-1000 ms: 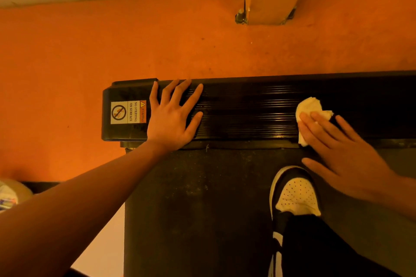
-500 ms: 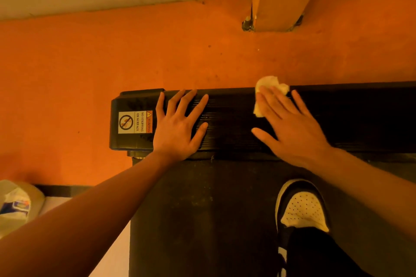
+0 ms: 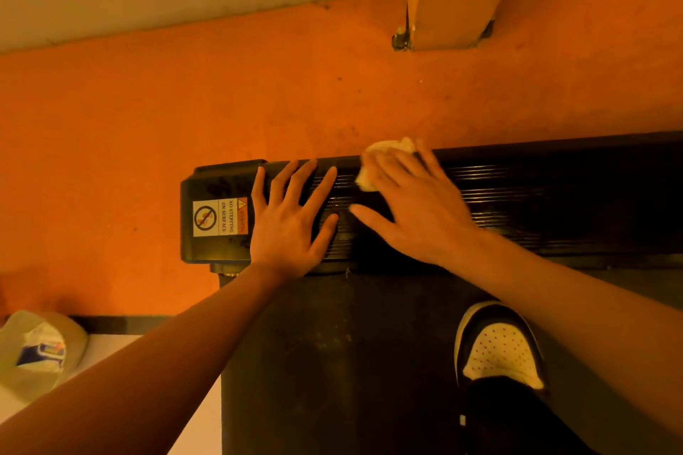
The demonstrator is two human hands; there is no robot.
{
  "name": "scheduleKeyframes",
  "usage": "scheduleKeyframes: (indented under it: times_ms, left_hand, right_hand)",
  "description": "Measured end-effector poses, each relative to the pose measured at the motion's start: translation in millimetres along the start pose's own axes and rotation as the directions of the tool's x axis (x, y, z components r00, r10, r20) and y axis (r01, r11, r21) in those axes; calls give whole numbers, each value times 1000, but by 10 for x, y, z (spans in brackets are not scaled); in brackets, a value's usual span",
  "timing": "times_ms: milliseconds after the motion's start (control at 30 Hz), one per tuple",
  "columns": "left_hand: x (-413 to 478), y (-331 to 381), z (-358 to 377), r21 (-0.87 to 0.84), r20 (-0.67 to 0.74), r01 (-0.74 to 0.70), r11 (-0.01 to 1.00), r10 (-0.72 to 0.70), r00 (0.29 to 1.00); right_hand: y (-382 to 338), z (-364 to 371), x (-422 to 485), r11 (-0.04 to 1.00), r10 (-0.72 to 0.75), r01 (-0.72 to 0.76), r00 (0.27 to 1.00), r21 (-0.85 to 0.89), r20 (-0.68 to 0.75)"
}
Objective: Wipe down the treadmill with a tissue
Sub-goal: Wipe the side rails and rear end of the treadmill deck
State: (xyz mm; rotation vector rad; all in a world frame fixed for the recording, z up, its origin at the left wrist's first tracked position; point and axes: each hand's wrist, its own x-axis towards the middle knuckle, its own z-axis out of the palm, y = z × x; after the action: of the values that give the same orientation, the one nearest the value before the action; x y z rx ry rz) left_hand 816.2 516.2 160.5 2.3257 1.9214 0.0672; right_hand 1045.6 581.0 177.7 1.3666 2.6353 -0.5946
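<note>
– While the right hand (image 3: pixel 417 210) presses the tissue (image 3: pixel 386 148) with straight fingers at the far edge of the treadmill (image 3: pixel 536 196), what helps?
– Left hand (image 3: pixel 292 222) lies open, spread, just beside. I'd judge: wipe along the ribs, then lift that hand to clean beneath.

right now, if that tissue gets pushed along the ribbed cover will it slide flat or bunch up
Probably bunches: the tissue is already a crumpled wad, soft under the right hand, whose fingers lie flat. It looks very light, so it should go only where pressed. Grooves on the ribbed cover may snag or tear it.
</note>
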Motion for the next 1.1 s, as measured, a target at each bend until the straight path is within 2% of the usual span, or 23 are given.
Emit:
scheduleKeyframes:
  times_ms: [133, 200, 267, 400, 467, 600, 733, 800, 900, 1000, 1100]
  left_hand:
    - [6, -6, 15, 0, -12, -4, 1000, 4, 1000]
    - [4, -10, 19, -4, -20, -2, 1000, 2, 1000]
    - [1, -8, 17, -3, -14, -2, 1000, 2, 1000]
    - [0, 0, 14, 18, 20, 5, 1000, -5, 1000]
    - [4, 1, 15, 21, 32, 15, 1000, -16, 999]
    - [0, -6, 25, -14, 28, 29, 999, -28, 999]
    - [-21, 23, -6, -128, -72, 46, 991, -55, 996]
    - [-21, 143, -42, -134, -107, 6, 991, -20, 994]
    - [61, 458, 1, -95, -19, -30, 995, 29, 999]
    - [95, 597, 119, -26, 81, -5, 1000, 7, 997]
    - [5, 564, 136, -13, 117, 28, 1000, -27, 993]
  right_hand:
    - [739, 14, -607, 975, 204, -211, 975, -71, -91]
    - [730, 21, -671, 961, 271, -275, 959, -35, -87]
    - [419, 74, -529, 977, 214, -213, 974, 10, -80]
    - [-390, 329, -165, 998, -56, 55, 997, -19, -52]
    - [-453, 370, -77, 995, -101, 99, 993, -33, -63]
    - [-138, 308, -152, 970, -243, 242, 968, -31, -65]
    - [121, 312, -208, 972, -234, 225, 952, -70, -195]
    - [209, 318, -202, 978, -204, 191, 954, -79, -222]
    - [290, 357, -224, 977, -205, 186, 953, -104, -224]
    - [295, 386, -231, 968, -235, 206, 944, -143, -230]
    - [265, 371, -217, 965, -238, 204, 944, -164, -228]
